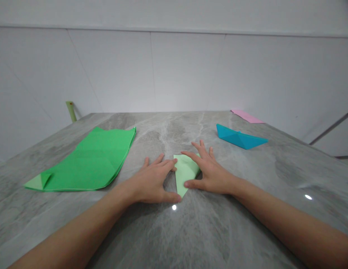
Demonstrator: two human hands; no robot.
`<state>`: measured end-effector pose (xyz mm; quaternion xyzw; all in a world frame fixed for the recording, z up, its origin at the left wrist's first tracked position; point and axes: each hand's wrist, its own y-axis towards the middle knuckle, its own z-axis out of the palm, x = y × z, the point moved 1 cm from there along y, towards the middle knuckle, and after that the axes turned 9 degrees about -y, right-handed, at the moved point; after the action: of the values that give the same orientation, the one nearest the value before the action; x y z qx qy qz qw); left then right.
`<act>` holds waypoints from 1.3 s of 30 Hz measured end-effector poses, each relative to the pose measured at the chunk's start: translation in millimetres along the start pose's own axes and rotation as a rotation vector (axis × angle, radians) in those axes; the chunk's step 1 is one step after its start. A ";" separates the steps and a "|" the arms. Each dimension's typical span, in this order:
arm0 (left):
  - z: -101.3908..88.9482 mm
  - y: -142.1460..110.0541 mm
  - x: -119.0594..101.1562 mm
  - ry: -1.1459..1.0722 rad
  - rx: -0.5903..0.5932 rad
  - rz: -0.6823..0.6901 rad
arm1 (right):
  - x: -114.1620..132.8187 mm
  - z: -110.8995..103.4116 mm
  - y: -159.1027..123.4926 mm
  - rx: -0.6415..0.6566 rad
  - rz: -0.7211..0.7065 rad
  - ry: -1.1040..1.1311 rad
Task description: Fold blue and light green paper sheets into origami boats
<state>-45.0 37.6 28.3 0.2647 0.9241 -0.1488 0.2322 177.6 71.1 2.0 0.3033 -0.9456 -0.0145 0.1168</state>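
A folded piece of light green paper [184,173] lies flat on the grey marbled table, its lower end coming to a point. My left hand [153,181] is at the paper's left edge, fingers spread, with the thumb by the lower tip and the fingertips by the upper left corner. On the right side, my right hand [209,170] rests with its thumb and index finger on the paper. Its other fingers are spread and raised. Neither hand is closed around anything.
To the left lies a stack of bright green paper [92,160] with one corner folded over. A blue paper boat [241,137] sits at the right. Pink paper [247,116] lies at the far right edge of the table [168,129]. A white wall [179,71] stands behind.
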 end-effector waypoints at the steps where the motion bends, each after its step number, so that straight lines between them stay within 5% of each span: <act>1: -0.3 -0.1 -0.3 -0.001 0.002 -0.001 | -0.9 -0.2 0.2 -0.002 0.001 0.001; 39: 1.4 0.2 0.5 0.016 -0.007 0.010 | -11.9 -4.1 2.7 0.005 0.089 0.005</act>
<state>-44.7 37.4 26.8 0.2696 0.9251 -0.1424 0.2262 186.4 80.3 3.7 0.2613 -0.9579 -0.0062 0.1192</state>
